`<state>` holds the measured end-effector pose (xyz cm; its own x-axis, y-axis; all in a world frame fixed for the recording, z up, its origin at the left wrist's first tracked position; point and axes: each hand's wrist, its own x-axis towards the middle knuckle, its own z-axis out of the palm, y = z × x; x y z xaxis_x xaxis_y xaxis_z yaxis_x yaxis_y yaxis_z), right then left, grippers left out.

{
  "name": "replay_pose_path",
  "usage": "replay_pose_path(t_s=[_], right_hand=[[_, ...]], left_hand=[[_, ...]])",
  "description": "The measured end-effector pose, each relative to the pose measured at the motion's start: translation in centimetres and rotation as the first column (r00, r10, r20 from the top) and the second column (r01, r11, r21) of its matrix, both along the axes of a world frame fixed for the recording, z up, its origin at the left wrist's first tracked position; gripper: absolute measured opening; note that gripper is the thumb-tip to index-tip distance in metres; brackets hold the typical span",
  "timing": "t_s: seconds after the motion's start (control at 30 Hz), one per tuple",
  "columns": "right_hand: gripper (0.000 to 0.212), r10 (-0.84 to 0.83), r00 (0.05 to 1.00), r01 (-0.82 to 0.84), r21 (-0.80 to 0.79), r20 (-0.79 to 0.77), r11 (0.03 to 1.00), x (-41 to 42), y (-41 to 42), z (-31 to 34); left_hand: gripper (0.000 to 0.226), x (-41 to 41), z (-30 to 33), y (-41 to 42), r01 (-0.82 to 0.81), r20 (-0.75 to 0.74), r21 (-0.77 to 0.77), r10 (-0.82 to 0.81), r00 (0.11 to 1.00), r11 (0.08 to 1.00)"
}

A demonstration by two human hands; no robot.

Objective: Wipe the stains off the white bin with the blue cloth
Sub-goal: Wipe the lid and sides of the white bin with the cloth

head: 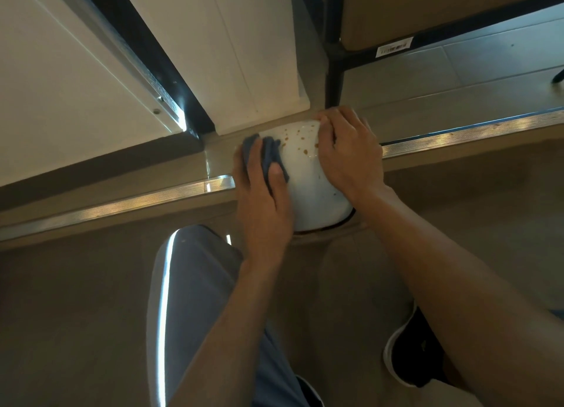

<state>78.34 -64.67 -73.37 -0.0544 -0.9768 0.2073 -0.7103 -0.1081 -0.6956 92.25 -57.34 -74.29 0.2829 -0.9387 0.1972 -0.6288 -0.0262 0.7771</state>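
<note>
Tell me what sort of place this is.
Probably a home's storage or utility corner, indoors. A tiled floor with a metal threshold strip, white doors on a sliding track, and a dark metal shelf frame holding a labelled box suggest it.

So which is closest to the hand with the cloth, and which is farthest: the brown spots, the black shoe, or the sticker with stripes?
From the left hand, in the head view:
1. Brown spots: on the white bin, just right of the blue cloth it presses there.
2. Black shoe: down on the floor, lower right.
3. Striped sticker: up on the shelf, top right.
</note>
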Motion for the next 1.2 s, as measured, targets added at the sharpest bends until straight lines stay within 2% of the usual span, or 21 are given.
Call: replay_pose_path(t_s=[0.1, 0.23, 0.3, 0.4, 0.43, 0.53, 0.6, 0.63, 0.77, 0.8, 0.9, 0.97, 1.1, 1.17, 1.2], right_hand=[[0.033, 0.018, 1.0, -0.018, -0.006, -0.008, 1.0, -0.1, 0.2, 0.0], [0.033, -0.005, 1.0, 0.005, 0.018, 0.014, 1.0, 0.1, 0.1, 0.2], [0.031, -0.02, 1.0, 0.019, 0.017, 0.022, 1.0, 0.1, 0.1, 0.3], [0.03, -0.017, 1.0, 0.017, 0.004, 0.017, 1.0, 0.1, 0.2, 0.2], [0.03, -0.011, 1.0, 0.011, 0.0, 0.012, 1.0, 0.1, 0.2, 0.2], [0.03, -0.001, 1.0, 0.001, 0.005, 0.007, 1.0, 0.1, 0.1, 0.2], [0.03, -0.007, 1.0, 0.006, 0.014, 0.006, 1.0, 0.1, 0.0, 0.2], [0.03, -0.013, 1.0, 0.013, 0.016, 0.004, 1.0, 0.1, -0.1, 0.2], [0.03, -0.014, 1.0, 0.014, 0.002, -0.002, 1.0, 0.2, 0.0, 0.0], [0.031, -0.007, 1.0, 0.007, -0.001, -0.003, 1.0, 0.2, 0.0, 0.0], [0.03, -0.001, 1.0, 0.001, 0.004, -0.002, 1.0, 0.1, -0.1, 0.0], [0.03, -0.015, 1.0, 0.015, 0.003, 0.008, 1.0, 0.1, -0.2, 0.1], [0.029, -0.022, 1.0, 0.022, -0.007, 0.007, 1.0, 0.2, 0.0, 0.1], [0.031, -0.018, 1.0, 0.018, -0.013, -0.008, 1.0, 0.3, 0.0, 0.1], [0.032, -0.018, 1.0, 0.018, -0.014, -0.016, 1.0, 0.3, 0.0, 0.0]], left_hand=[[0.044, 0.5, 0.4, -0.9, -0.024, -0.009, 0.022, 0.024, 1.0, 0.999], [0.032, 0.8, 2.6, -5.9, -0.071, -0.085, 0.178, 0.088, 0.993, 0.981], [0.032, 1.1, 2.3, -5.6, -0.019, -0.093, 0.134, 0.032, 0.995, 0.991], [0.036, 2.3, 0.3, -3.2, 0.112, -0.089, -0.069, -0.118, 0.989, 0.991], [0.036, 2.7, -0.2, -3.2, 0.116, -0.105, -0.088, -0.125, 0.987, 0.989], [0.029, 1.9, 1.0, -5.8, 0.003, -0.209, 0.081, 0.014, 0.978, 0.997], [0.026, 1.5, 1.9, -6.9, 0.011, -0.2, 0.157, 0.021, 0.98, 0.988], [0.026, 1.5, 1.8, -6.6, 0.04, -0.186, 0.141, -0.013, 0.982, 0.989], [0.034, 3.0, -0.2, -3.4, 0.159, -0.146, -0.109, -0.174, 0.974, 0.981], [0.033, 3.1, -0.4, -3.4, 0.14, -0.152, -0.1, -0.154, 0.976, 0.985], [0.026, 2.0, 1.5, -5.9, 0.022, -0.218, 0.11, 0.002, 0.976, 0.994], [0.026, 1.9, 2.0, -6.9, 0.058, -0.169, 0.166, -0.029, 0.985, 0.984], [0.042, 4.2, 0.4, -4.4, 0.276, -0.074, -0.036, -0.277, 0.958, 0.961], [0.041, 4.7, -0.5, -3.6, 0.26, -0.109, -0.058, -0.264, 0.958, 0.964], [0.04, 4.2, -0.3, -3.9, 0.197, -0.16, -0.018, -0.198, 0.967, 0.98]])
